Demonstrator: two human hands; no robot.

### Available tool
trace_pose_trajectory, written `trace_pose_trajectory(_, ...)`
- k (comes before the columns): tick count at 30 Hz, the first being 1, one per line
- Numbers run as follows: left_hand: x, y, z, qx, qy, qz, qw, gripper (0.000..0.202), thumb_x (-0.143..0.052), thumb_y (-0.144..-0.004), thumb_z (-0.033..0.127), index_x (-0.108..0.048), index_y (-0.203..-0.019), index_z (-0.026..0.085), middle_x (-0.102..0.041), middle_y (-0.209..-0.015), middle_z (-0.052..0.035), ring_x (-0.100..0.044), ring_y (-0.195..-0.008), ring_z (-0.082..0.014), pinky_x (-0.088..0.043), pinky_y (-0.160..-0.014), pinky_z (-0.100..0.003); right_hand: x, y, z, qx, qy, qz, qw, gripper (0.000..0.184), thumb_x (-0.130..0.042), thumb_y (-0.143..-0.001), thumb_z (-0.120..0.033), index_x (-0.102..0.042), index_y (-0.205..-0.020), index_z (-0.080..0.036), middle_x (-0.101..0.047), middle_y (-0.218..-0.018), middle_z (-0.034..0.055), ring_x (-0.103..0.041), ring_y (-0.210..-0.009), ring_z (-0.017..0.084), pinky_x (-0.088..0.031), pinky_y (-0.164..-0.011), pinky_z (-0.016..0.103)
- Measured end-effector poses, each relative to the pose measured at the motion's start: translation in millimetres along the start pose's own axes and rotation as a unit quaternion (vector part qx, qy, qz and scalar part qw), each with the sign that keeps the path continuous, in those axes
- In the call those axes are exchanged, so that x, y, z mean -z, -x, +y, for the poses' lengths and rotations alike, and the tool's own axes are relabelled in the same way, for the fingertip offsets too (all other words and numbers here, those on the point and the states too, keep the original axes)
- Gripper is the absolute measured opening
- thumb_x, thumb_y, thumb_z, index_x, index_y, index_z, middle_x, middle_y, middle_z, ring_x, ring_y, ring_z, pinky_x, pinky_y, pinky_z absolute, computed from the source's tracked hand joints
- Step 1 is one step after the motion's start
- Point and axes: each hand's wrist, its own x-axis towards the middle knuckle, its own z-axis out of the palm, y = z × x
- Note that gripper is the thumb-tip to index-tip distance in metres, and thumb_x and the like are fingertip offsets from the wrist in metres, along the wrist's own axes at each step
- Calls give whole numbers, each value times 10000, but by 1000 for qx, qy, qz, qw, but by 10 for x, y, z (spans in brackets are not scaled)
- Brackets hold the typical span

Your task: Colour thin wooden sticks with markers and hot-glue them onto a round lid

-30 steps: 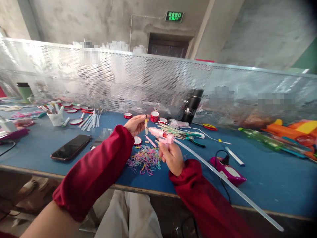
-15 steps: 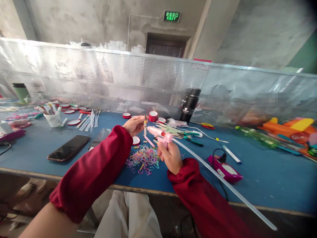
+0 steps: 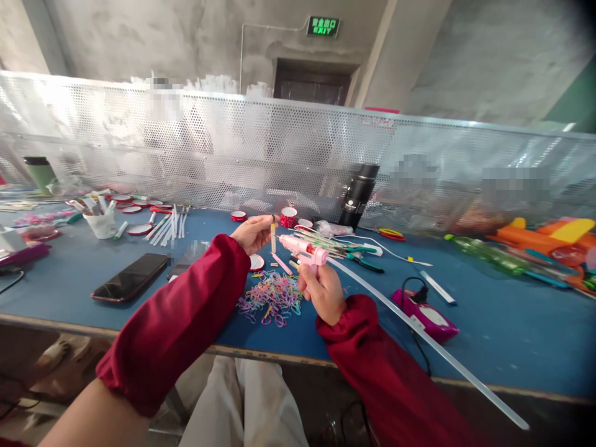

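Observation:
My right hand [image 3: 321,292] grips the handle of a pink glue gun [image 3: 303,249]; a long clear glue stick [image 3: 419,341] trails from its back toward the table's near right edge. The nozzle points left at a small pale stick [image 3: 273,238] that my left hand [image 3: 254,233] pinches upright between thumb and fingers. Both hands hover above a pile of coloured rubber bands [image 3: 272,298] on the blue table [image 3: 69,279]. Both arms wear dark red sleeves.
A black phone [image 3: 131,277] lies at the left. A purple power block [image 3: 428,316] with a black cord sits at the right. Behind are a black flask [image 3: 357,195], red lids [image 3: 288,216], pliers [image 3: 365,264], a white cup of sticks [image 3: 103,222] and a perforated metal screen [image 3: 298,155].
Hands and glue gun have kept almost the same pose; the view has shifted slightly. The gun's nozzle stays next to the small stick.

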Motion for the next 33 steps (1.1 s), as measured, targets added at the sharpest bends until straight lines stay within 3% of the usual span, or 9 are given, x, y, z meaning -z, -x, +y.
trace_pose_trajectory(15,-36,32,49,-11,3,26,1000,142,-615,-841,194,-662,-960,134,-665,-745,-21,-613,-573,-59,-507,-526,-159,12,11,-38,-5,6,-4,1000,417,-419,-917,-543,-545,-737,-188,-513,-500,-26,-441,-371,89,-355,-400,226)
trace_pose_trajectory(33,-13,13,28,-14,-4,15,1000,149,-612,-844,194,-660,-970,131,-672,-757,-27,-613,-572,-63,-514,-518,-158,6,8,-74,-10,21,-20,1000,422,-424,-914,-545,-531,-694,-200,-482,-445,-35,-439,-360,99,-353,-397,233)
